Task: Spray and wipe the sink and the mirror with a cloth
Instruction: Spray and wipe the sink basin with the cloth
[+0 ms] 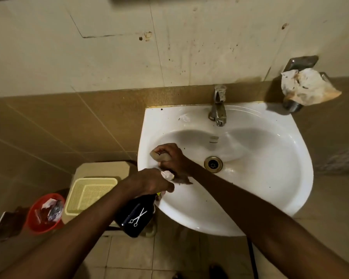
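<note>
White ceramic sink (270, 178), seen from above. Right hand (170, 158), fingers curled round a bunched cloth (159, 157), presses it on the basin's left inner wall. Left hand (149, 182) grips a dark spray bottle (136, 217) just beside the left rim, nozzle w/ fingers wrapped round it. Risk: arms cross close, so bottle may knock the rim or spray the wiping hand. Mirror not in view.

Cloth (161, 156) mostly hidden under right hand (172, 158), spray bottle (136, 217) head covered (left hand (152, 183))
</note>
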The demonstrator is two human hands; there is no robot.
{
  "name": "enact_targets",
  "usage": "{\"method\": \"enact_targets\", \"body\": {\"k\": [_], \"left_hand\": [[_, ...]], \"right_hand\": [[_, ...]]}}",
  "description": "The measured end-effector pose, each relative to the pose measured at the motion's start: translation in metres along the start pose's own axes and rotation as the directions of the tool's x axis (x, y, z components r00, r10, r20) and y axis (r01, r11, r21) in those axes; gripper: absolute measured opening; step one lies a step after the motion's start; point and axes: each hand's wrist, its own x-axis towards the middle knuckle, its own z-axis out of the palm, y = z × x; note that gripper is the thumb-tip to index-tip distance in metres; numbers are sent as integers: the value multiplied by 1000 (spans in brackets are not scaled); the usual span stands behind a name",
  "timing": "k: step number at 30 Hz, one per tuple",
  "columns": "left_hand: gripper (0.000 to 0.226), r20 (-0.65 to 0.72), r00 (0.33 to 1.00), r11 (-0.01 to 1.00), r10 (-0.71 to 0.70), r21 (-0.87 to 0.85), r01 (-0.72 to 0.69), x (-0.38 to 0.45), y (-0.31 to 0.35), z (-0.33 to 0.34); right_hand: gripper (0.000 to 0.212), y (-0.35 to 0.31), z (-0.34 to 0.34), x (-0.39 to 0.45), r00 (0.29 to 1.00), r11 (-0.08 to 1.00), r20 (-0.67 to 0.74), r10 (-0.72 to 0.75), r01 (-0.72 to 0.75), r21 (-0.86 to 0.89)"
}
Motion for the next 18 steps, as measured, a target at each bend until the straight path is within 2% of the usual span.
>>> {"method": "enact_targets", "body": {"k": [2,6,9,12,13,15,16,18], "left_hand": [[19,12,1000,1000,-16,-1,16,2,-3,5],[23,-109,994,996,27,83,-18,0,-5,14],[22,-40,999,997,14,80,-11,0,-6,16],[20,53,999,997,-1,77,-3,-2,-8,12],[20,65,998,997,-5,77,0,-4,-8,10],[22,101,995,995,-4,104,-6,-7,-6,7],[24,137,991,989,2,149,-23,-11,-3,7],[27,247,969,976,19,207,-72,-18,3,12]], "right_hand": [[48,3,-3,-3,999,1000,50,-1,2,-27],[49,-2,-3,-2,999,999,21,-30,31,-31],[40,-3,-7,-10,998,996,24,-61,63,-63],[21,-11,-7,-31,984,1000,176,-18,14,23],[18,-9,-9,-47,965,996,258,43,-61,63],[24,1,-21,-81,886,981,452,102,-165,101],[32,6,-30,-96,840,985,534,100,-161,68],[41,8,-49,-110,799,992,592,107,-125,-11]]}}
